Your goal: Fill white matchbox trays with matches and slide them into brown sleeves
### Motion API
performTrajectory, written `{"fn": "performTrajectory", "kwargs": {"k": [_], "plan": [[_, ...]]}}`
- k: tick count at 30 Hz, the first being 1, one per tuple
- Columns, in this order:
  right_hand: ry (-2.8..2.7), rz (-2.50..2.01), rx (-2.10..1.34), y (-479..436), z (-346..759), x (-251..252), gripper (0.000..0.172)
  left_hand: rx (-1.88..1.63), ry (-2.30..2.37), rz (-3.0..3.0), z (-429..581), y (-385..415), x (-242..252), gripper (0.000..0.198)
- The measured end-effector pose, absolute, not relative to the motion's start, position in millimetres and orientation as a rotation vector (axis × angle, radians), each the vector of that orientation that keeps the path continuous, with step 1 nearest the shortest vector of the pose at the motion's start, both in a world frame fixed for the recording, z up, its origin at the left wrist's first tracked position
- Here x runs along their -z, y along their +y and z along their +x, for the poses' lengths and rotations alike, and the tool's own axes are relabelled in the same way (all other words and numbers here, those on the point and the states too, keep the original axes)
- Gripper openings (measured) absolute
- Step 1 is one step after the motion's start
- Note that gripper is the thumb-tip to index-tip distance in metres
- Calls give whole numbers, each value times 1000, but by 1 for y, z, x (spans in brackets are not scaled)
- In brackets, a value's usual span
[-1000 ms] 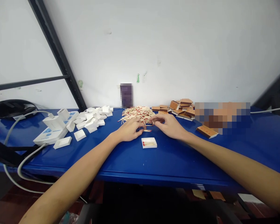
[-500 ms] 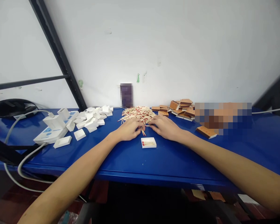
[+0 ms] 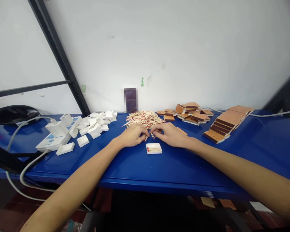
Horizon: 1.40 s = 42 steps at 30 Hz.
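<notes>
My left hand [image 3: 135,134] is closed, thumb and fingers pinching a few red-tipped matches [image 3: 146,139] whose heads point down toward me. Just across from it, my right hand [image 3: 168,134] pinches matches [image 3: 153,136] too, their tips close to those in the left. Behind both hands spreads a large loose heap of matches [image 3: 146,118]. In front of the fingers lies a small white matchbox tray [image 3: 154,152], with several matches in it, red heads to the left. Neither hand touches this tray.
White matchbox trays [image 3: 96,124] are piled at the left, beside a white power strip [image 3: 53,140] with cables. Brown matchbox sleeves [image 3: 190,111] lie heaped at the back right, with a leaning row of matchboxes [image 3: 226,121] farther right. A black shelf post [image 3: 60,54] rises at the left.
My right hand has come slightly down and toward the left hand, and matches now show in its fingertips. The left hand stays nearly in place. The tray has not moved.
</notes>
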State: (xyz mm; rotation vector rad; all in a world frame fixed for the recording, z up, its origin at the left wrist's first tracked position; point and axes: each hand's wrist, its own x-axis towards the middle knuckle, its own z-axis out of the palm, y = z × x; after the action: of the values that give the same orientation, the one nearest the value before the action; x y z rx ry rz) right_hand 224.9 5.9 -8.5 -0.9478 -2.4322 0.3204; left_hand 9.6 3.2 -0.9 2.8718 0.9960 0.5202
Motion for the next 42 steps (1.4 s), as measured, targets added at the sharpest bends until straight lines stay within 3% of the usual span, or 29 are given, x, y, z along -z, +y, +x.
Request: {"fn": "performTrajectory", "kwargs": {"k": [7,20,27,42], "plan": [[-2604,-845,-27,18,233,20,27,-513,1031,2858,10,-1,-2,28],[-2616,-757,-139,10,228,20,20,-434,1149,2911,-4,-5,-17,19],[-2582,-652,-181,11,213,18,14,-574,1260,2871,-10,3,-13,33],[-2631,-652,-134,10,214,20,22,-607,1240,2828,-11,3,-12,28]]}}
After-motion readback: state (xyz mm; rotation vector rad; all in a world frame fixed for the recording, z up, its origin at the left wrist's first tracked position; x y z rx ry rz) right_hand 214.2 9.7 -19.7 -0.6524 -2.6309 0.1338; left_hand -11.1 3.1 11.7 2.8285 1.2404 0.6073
